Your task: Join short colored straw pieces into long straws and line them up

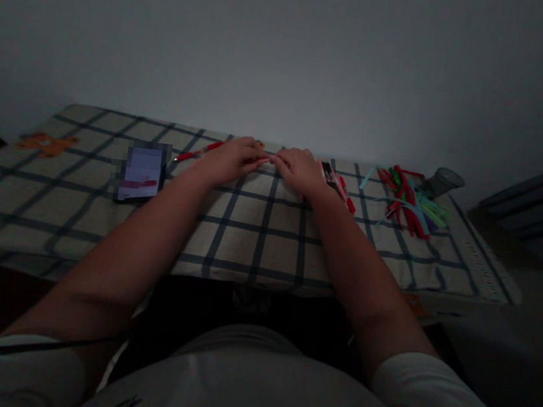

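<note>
Across the middle of the frame, we are facing one tabletop (257, 241) under a dark-checked cloth, set against a bare pale wall in a dim room. At centre we are bringing two hands together: the left hand (231, 160) and right hand (300, 171) are pinching one thin pink strip (267, 158), fingertip to fingertip. One phone (140, 172) is lying centre-left. At the right, one heap of coloured strips (409, 203), too tangled to count, is lying beside one jar (445, 182).
</note>
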{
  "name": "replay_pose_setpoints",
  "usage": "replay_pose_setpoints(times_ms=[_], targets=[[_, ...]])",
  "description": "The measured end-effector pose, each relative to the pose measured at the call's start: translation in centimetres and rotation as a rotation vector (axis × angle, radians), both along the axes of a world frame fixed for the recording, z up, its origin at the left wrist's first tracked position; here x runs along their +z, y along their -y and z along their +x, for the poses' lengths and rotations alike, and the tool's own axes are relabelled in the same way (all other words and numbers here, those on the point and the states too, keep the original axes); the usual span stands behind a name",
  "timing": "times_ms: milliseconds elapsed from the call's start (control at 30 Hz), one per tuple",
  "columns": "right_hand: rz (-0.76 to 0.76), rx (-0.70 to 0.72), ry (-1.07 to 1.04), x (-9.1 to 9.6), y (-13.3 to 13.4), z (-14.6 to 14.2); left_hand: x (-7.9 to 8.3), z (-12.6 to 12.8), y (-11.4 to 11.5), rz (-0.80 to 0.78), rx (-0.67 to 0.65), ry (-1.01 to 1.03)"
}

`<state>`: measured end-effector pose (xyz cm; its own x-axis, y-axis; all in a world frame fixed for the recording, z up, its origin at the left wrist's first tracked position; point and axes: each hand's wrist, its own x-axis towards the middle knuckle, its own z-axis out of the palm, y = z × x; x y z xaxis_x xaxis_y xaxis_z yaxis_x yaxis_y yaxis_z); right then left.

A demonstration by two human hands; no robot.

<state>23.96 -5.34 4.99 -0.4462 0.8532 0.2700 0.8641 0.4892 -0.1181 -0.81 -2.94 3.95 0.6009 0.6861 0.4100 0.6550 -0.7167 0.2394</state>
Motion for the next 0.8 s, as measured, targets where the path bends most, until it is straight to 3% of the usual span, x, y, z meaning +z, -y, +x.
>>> replay_pose_setpoints(times_ms=[300,567,800], targets=[[-0.066,0.082,0.009,-0.4,-0.6,0.2,-1.1,0.4,-0.3,0.007,-0.002,0.004],[-0.078,0.065,0.01,0.3,-0.1,0.2,-1.1,-0.1,-0.6,-0.005,0.117,-0.041],[-0.107,0.084,0.027,0.3,0.0,0.1,-1.3,-0.2,-0.7,0.026,0.082,-0.025]])
